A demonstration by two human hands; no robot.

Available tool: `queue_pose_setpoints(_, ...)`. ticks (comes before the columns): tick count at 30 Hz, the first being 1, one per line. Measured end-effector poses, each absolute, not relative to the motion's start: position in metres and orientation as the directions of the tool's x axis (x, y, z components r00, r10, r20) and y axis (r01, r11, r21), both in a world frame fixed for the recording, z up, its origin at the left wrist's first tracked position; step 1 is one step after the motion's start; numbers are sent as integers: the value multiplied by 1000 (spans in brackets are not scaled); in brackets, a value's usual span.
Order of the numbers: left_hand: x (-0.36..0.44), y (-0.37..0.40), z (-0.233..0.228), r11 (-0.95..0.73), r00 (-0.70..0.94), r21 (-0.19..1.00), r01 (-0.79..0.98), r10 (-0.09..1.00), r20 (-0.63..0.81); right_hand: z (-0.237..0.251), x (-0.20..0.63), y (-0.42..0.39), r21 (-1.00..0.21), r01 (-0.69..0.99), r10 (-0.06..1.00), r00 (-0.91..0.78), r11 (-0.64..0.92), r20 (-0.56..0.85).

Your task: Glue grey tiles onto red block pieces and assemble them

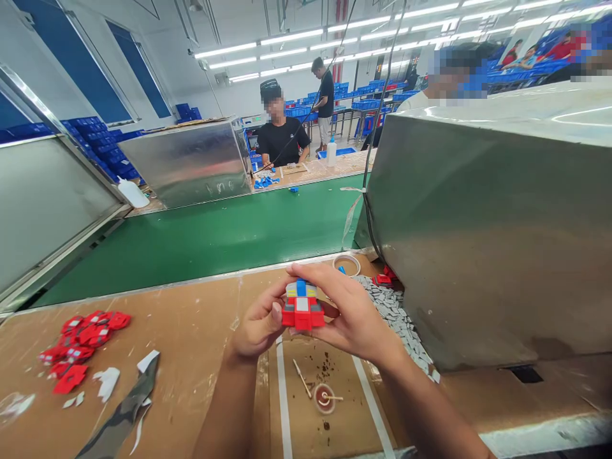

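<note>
Between my two hands, above the bench, is a small red, grey and blue plastic toy piece (302, 306) with a white square on its front. My left hand (261, 322) pinches its left side, thumb toward me. My right hand (351, 312) grips it from the right, with fingers over the top and the thumb low. Below them on the cardboard are a small round cup of reddish-brown liquid (324, 400) with a stick in it, and a second thin stick (302, 378). Dark spots surround the cup.
Red plastic parts (88, 338) lie in a heap at left, near a camouflage cloth strip (127, 414). Many small grey pieces (394, 312) and a tape roll (347, 265) lie right. A metal box (478, 242) blocks the right side. Beyond runs a green conveyor belt (215, 229); a person (284, 140) sits across.
</note>
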State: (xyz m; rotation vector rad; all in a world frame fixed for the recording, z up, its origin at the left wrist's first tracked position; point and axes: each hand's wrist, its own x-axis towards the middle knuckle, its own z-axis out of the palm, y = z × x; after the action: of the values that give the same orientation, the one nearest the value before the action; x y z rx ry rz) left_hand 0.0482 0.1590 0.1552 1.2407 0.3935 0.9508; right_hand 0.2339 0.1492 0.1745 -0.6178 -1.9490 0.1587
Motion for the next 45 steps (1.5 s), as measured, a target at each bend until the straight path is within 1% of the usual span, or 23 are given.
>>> queue_pose_setpoints(3, 48, 158, 158, -30, 574, 918, -395, 772, 272, 175, 234, 150, -348, 326, 448, -315, 879, 837)
queue_pose_setpoints(5, 46, 158, 160, -126, 547, 924, -362, 774, 320, 175, 235, 149, -335, 332, 436, -307, 882, 846)
queue_pose_setpoints(9, 38, 155, 166, -414, 366, 879, -236, 800, 475, 175, 236, 148, -309, 391, 435, -291, 867, 852)
queue_pose_setpoints(11, 37, 152, 169, -466, 312, 859, -213, 801, 512, 174, 234, 148, -297, 412, 432, -288, 862, 855)
queue_pose_setpoints(14, 38, 153, 173, -422, 308, 865, -269, 814, 493, 174, 230, 147, -276, 431, 421, -286, 859, 861)
queue_pose_setpoints(18, 43, 160, 169, -266, 350, 871, -413, 837, 422, 178, 226, 146, -277, 392, 392, -252, 877, 885)
queue_pose_setpoints(22, 55, 163, 144, -34, 396, 839, -543, 870, 292, 181, 226, 142, -291, 361, 384, -216, 886, 898)
queue_pose_setpoints(25, 69, 162, 120, 75, 429, 808, -584, 874, 228, 181, 227, 138, -315, 380, 405, -183, 869, 896)
queue_pose_setpoints(27, 76, 162, 110, 110, 447, 807, -581, 871, 203, 181, 228, 138, -322, 379, 412, -182, 867, 893)
queue_pose_setpoints(29, 77, 163, 108, 108, 446, 798, -593, 869, 213, 180, 229, 139, -315, 374, 407, -199, 872, 891)
queue_pose_setpoints(31, 72, 165, 113, 89, 433, 795, -599, 872, 228, 181, 231, 140, -312, 371, 411, -226, 875, 883)
queue_pose_setpoints(33, 63, 167, 124, 64, 396, 807, -587, 892, 218, 181, 235, 142, -334, 385, 449, -262, 860, 854)
queue_pose_setpoints(36, 45, 177, 136, 5, 292, 841, -542, 939, 182, 184, 245, 142, -416, 448, 565, -277, 791, 777)
queue_pose_setpoints(38, 35, 196, 131, -82, 168, 880, -468, 969, 179, 187, 253, 140, -472, 473, 630, -260, 744, 732)
queue_pose_setpoints(40, 29, 230, 117, -166, 13, 938, -305, 984, 179, 191, 259, 137, -519, 451, 664, -262, 726, 701)
queue_pose_setpoints(41, 28, 251, 107, -180, -65, 969, -169, 983, 171, 194, 262, 135, -539, 434, 675, -268, 722, 688)
queue_pose_setpoints(42, 28, 275, 97, -156, -135, 988, -15, 979, 153, 195, 264, 134, -555, 420, 684, -276, 718, 676)
queue_pose_setpoints(45, 31, 349, 70, -103, -240, 984, 144, 961, 136, 198, 268, 132, -551, 412, 677, -288, 726, 677)
